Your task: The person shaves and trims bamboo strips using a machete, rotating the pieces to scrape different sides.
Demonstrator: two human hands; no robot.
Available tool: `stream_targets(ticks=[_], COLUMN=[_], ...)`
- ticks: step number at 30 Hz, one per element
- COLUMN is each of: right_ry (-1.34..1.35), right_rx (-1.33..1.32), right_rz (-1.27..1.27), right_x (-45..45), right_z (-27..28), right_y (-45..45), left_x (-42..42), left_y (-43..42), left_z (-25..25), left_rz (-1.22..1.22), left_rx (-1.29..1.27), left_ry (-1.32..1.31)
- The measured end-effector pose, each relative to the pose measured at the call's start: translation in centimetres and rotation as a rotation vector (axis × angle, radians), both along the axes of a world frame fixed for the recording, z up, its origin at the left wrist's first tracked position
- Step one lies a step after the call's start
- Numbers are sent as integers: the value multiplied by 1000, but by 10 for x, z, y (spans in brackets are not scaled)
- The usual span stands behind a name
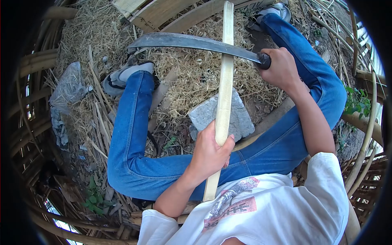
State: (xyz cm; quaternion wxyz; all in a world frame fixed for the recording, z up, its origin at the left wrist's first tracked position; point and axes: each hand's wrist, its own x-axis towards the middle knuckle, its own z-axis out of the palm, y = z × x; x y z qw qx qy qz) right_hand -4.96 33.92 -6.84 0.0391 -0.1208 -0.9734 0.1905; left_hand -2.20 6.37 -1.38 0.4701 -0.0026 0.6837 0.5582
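My left hand (pixel 211 153) is wrapped round a long pale bamboo strip (pixel 225 90), near its lower end by my lap. The strip points away from me, its far end near some wooden boards. In my right hand (pixel 281 69) is the dark handle of a machete (pixel 183 42). Its long, slightly curved blade lies across the strip's upper part and points left. Whether the edge bites into the strip I cannot tell. A grey stone block (pixel 241 116) is under the strip, between my legs.
Curly shavings (pixel 183 81) cover the ground between my feet. Wooden boards (pixel 163 14) stand at the far side. A clear plastic bag (pixel 69 87) lies at the left. Bamboo poles (pixel 369 126) and woven bamboo walls surround me.
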Motion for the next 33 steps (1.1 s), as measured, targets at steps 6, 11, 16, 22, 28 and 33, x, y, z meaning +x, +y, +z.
stream_targets(ticks=[6,11,16,22,28,33], right_ry=[-58,-13,23,37,20,8], right_rx=[-282,-169,-124,-70,-65,-38], right_rz=[134,196,165,158,136,121], right_x=[7,11,9,8,7,5], right_z=[17,20,20,17,10,12], right_y=[-31,-42,-41,-39,-32,-30], left_x=[-1,0,-3,-2,0,0], left_y=[-1,-5,-1,-1,-2,-4], left_z=[-1,-7,-1,-2,-1,-4], left_rz=[-12,-26,-29,-26,-16,-30], left_rx=[-5,8,23,30,32,36], left_ry=[39,19,35,34,42,58])
